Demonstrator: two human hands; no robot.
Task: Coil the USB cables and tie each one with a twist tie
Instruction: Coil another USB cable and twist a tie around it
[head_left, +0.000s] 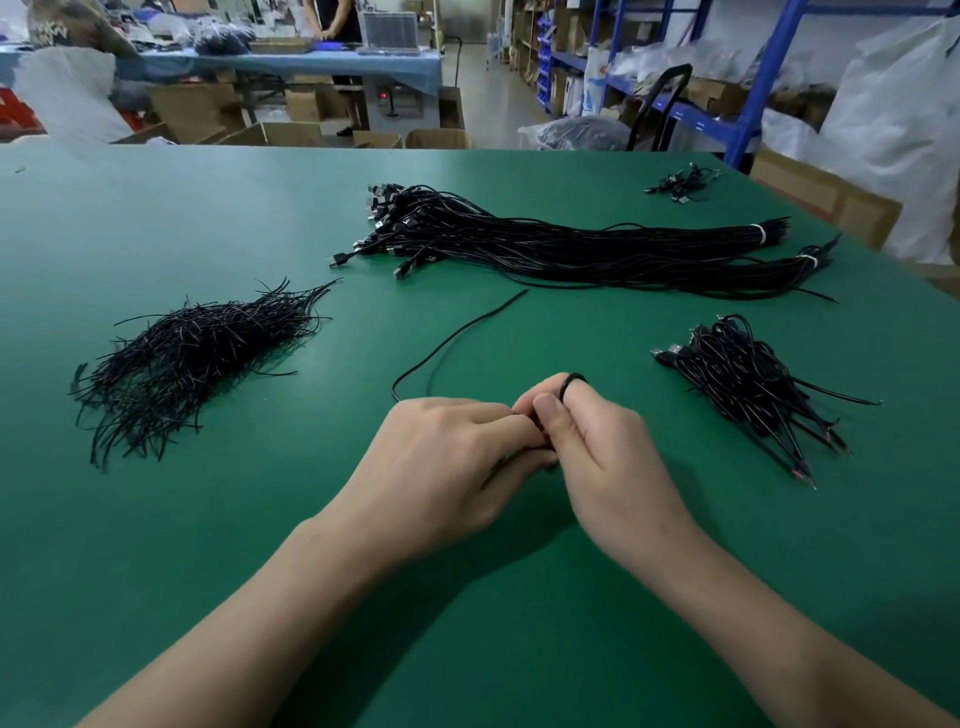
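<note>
The thin black USB cable (464, 329) is in front of the person, at the middle of the flat green table mat (260, 218), where both hands meet. Its free tail lies on the mat beyond the left hand (447, 457). Its long axis runs diagonally away and to the right, and the bare tip points at the big bundle behind. One turn of the cable is looped over the right forefinger.

The left hand's fingers are curled inward and pinch the cable against the right hand (597, 447). The right thumb and fingers are closed narrowly round the same spot. How much cable lies inside the two fists is hidden.

To the left, well apart, lies a loose heap of short black twist ties (197, 353). Behind the tail, a long bundle of uncoiled black cables (571, 244) stretches left to right across the mat. Its plugs fan out at the left end and white bands bind it near the right end. To the right of the hands is a pile of coiled black cables (753, 384), with stripped ends pointing towards the near right. A few more small black cables (680, 182) lie at the far right edge.

Beyond the table stand blue metal shelving (769, 67), brown cardboard boxes (291, 132) and a second table with a blue cover (311, 62).
</note>
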